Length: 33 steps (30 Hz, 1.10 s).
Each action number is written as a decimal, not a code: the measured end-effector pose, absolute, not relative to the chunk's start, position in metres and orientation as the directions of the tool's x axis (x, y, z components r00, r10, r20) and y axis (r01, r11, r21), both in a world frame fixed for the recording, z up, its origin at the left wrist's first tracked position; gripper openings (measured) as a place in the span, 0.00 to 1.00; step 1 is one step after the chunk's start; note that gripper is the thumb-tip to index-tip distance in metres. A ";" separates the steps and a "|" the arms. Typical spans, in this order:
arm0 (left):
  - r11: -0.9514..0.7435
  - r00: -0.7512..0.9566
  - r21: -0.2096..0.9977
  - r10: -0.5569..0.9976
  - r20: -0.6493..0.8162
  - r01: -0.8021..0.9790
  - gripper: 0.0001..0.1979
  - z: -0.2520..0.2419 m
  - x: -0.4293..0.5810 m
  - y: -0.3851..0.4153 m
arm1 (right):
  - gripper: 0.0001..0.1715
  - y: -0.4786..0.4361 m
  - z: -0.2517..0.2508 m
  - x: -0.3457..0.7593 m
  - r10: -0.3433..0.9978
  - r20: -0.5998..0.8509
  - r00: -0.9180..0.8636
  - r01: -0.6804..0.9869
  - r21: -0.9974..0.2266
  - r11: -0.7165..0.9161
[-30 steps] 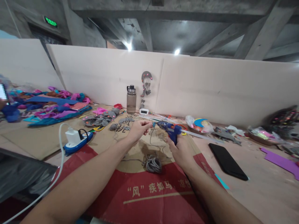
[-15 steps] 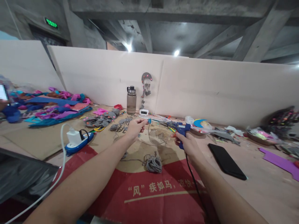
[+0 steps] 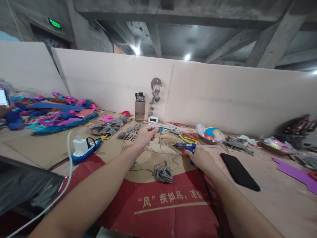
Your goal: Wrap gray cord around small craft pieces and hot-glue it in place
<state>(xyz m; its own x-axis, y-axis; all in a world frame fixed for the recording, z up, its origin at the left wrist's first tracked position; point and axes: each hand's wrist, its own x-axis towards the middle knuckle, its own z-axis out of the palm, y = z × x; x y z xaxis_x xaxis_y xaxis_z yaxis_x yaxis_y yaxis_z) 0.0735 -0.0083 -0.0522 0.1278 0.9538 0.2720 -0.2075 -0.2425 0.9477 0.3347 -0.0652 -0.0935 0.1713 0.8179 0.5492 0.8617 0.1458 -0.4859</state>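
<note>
My left hand (image 3: 145, 136) pinches a small teal piece (image 3: 160, 129) between thumb and fingertips, above the middle of the table. A thin grey cord (image 3: 160, 142) hangs from that piece and trails across the cardboard. Wrapped round the handle of a blue hot glue gun (image 3: 185, 145) is my right hand (image 3: 201, 157). The gun's nozzle points left, low over the cardboard. Nearer to me lies a bundle of grey cord (image 3: 164, 174). Just beyond the gun are scissors with yellow handles (image 3: 189, 140) and a red-handled pair (image 3: 190, 135).
A water bottle (image 3: 140, 107) and a small white clock (image 3: 153, 119) stand at the back. On the left is a blue power strip (image 3: 85, 153) with a white plug. A black phone (image 3: 239, 172) lies right. A person's hand (image 3: 3, 110) shows at the far left.
My right hand has lowered the glue gun and drawn it slightly left, uncovering the scissors behind. My left hand, with the teal piece, has shifted only slightly right.
</note>
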 end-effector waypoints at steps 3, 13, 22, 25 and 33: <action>-0.248 0.123 0.951 0.954 0.273 -0.186 0.17 -0.053 0.075 -0.010 | 0.15 -0.073 -0.084 0.332 0.820 0.541 0.188 0.925 -0.377 0.037; -0.509 0.155 0.849 0.858 0.489 0.140 0.13 -0.048 0.078 -0.021 | 0.30 -0.062 -0.048 0.229 0.900 0.432 0.056 0.243 -0.881 0.407; -0.560 0.104 0.790 0.827 0.553 0.250 0.10 -0.044 0.076 -0.021 | 0.22 -0.040 -0.057 0.214 0.927 0.344 0.152 0.151 -0.935 0.322; -0.515 0.135 0.833 0.857 0.498 0.201 0.11 -0.044 0.078 -0.021 | 0.16 -0.041 -0.057 0.219 0.901 0.401 0.163 0.221 -0.905 0.363; -0.453 0.206 0.885 0.880 0.427 0.104 0.10 -0.047 0.080 -0.021 | 0.15 -0.044 -0.061 0.220 0.930 0.340 0.140 0.091 -0.940 0.330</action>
<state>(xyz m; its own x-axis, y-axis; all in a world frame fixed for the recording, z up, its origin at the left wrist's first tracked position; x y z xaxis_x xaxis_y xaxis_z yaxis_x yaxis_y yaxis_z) 0.0802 -0.0215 -0.0471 0.2063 0.8805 0.4268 0.1039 -0.4534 0.8852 0.2203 -0.0438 -0.0612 0.1399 0.9298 0.3404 0.0906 0.3303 -0.9395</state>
